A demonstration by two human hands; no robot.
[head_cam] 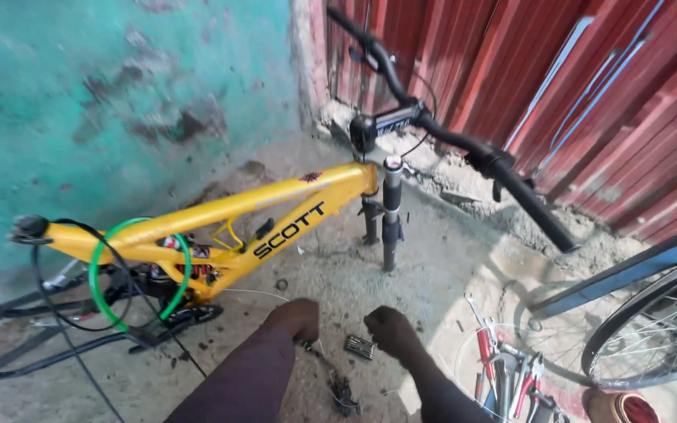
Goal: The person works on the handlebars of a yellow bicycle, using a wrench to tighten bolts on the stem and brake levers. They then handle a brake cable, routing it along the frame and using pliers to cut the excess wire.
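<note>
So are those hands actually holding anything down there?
It cannot be told. Both the left hand and right hand are curled low over small metal parts on the ground, hiding any grip.

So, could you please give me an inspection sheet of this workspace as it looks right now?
Surface: bare concrete floor, dusty, sunlit at right.
Job's things: small metal part on the floor between the hands; dark chain piece below it.
Clutter: red-handled tools in a pile at right.
Hands: left hand and right hand low over the floor beside the metal part; grip cannot be told.
Cables: green cable looped around the yellow frame; black cable hanging from its rear end.
Surroundings: teal wall, red corrugated sheet, black handlebar, fork, wheel at right.
</note>
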